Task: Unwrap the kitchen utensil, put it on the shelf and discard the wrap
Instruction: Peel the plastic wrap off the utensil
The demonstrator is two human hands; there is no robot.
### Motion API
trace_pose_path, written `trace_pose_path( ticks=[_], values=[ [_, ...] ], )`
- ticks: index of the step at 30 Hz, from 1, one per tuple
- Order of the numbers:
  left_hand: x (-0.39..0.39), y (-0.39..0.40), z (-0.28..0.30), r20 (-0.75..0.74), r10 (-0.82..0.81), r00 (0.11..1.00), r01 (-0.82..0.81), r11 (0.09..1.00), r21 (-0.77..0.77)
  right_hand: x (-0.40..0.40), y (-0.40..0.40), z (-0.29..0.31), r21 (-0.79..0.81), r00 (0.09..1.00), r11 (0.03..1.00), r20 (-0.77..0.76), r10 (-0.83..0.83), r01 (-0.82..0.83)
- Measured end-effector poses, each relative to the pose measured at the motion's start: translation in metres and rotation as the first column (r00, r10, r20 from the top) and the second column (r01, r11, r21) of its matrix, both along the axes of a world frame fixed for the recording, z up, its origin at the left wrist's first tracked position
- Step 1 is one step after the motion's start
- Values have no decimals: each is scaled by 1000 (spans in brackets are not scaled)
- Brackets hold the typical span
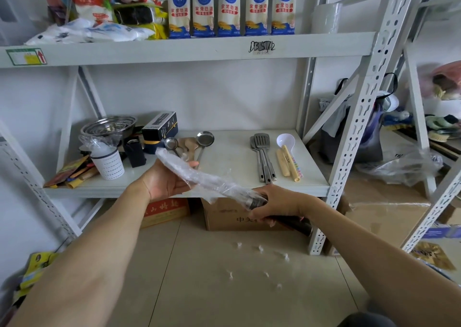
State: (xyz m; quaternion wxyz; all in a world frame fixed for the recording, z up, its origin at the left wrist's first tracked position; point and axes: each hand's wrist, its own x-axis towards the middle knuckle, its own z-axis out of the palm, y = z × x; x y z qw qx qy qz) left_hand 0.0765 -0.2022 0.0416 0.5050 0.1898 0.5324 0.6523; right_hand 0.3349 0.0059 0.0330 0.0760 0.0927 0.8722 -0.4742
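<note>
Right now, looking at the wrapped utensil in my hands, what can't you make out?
Head view only:
- The utensil's working end: clouded by crinkled plastic wrap.
- Its handle's middle: covered by the right hand.
- The left hand's fingers: mostly behind the wrap.
- Shelf-edge label: scribbled over, unreadable.

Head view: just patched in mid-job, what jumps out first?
Front and centre, a long utensil in clear plastic wrap, held before the lower shelf: the left hand supports the wrapped end, the right hand grips the dark handle. Behind, metal spatulas lie on that shelf.
</note>
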Motion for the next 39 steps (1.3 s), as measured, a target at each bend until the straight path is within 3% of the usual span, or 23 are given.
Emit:
trace_pose_path(
  ticks=[3,7,10,13,15,18,21,24,26,29,30,32,33,35,37,39],
  values=[
    [-5,-5,0,128,45,991,-56,995,79,-1,9,-1,123,999,992,-50,17,-11],
    [-15,-14,0,112,10,994,-13,1000,23,-2,23,-3,482,992,876,-108,63,-3],
    [-20,-18,4,-147,-55,988,28,984,-178,-2,29,-4,632,989,775,-123,86,11],
    [-18,-16,10,-378,-215,901,38,904,-425,-2,27,-7,720,988,694,-100,115,-8],
    [-13,-10,9,-534,-252,807,-57,867,-496,-2,25,-11,745,987,666,-91,130,-20],
    [-3,4,2,-825,-267,498,-244,870,-428,-3,20,-17,746,988,665,-86,127,-21],
    [5,16,-4,-927,-141,348,-348,899,-267,-3,18,-16,724,989,690,-102,105,2],
    [10,21,-2,-982,-126,142,-536,824,-183,-2,18,-11,733,986,680,-119,117,8],
    [15,25,-1,-992,-101,75,-632,765,-126,-3,17,-9,766,984,642,-114,134,1],
    [24,28,4,-988,91,123,-668,744,-15,-3,16,-10,807,987,590,-97,132,1],
    [25,29,8,-959,202,196,-636,771,33,-3,17,-12,810,989,586,-91,118,5],
    [28,29,17,-785,408,466,-524,842,126,0,20,-15,790,995,613,-72,75,11],
    [29,27,23,-670,454,587,-475,864,169,2,22,-18,768,997,641,-61,52,13],
    [35,20,34,-562,422,711,-371,904,210,7,26,-24,724,999,689,-50,5,33],
    [43,17,40,-666,268,696,-224,963,153,10,29,-28,689,998,722,-54,-41,67],
    [59,15,37,-859,0,512,-48,998,-29,12,30,-30,657,996,748,-58,-68,89]
  ],
)
